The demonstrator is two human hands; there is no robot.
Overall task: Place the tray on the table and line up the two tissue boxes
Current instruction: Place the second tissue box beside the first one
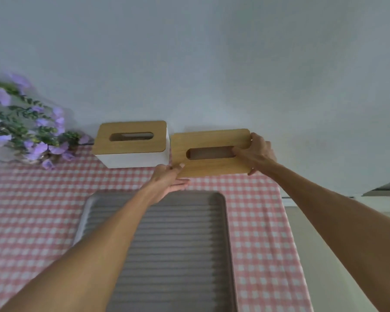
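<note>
A grey ribbed tray (185, 244) lies flat on the pink checked tablecloth (32, 210) in front of me. Two tissue boxes with wooden lids and slots stand at the table's far edge by the wall. The left tissue box (131, 143) has white sides and nobody touches it. Both hands hold the right tissue box (209, 152), which is tilted towards me beside the left one. My left hand (169, 179) grips its near left corner. My right hand (257, 152) grips its right end, with fingers reaching the slot.
A bunch of purple flowers with green leaves (25, 122) stands at the far left of the table. The pale wall (212, 64) rises right behind the boxes. The table's right edge (302, 266) runs past the cloth, with a pale floor or counter beyond.
</note>
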